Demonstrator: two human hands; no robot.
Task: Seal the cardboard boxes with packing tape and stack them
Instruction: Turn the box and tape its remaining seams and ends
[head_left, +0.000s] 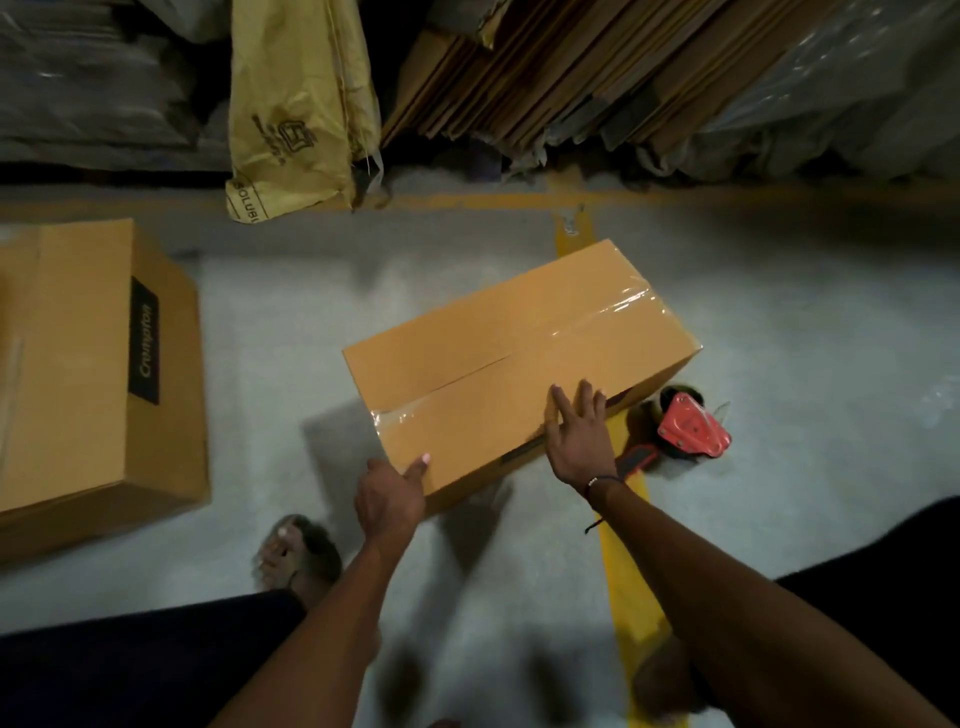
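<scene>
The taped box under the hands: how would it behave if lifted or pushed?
The box looks stiff: flaps flat, tape across the seam. Low and wide, so unlikely to tip. It may slide easily on the smooth floor. Weight can't be judged.

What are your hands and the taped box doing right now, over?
Left hand grips near corner, right hand flat on top. Tan cardboard box taped, on floor. Red tape dispenser beside it. Nothing blocking.
</scene>
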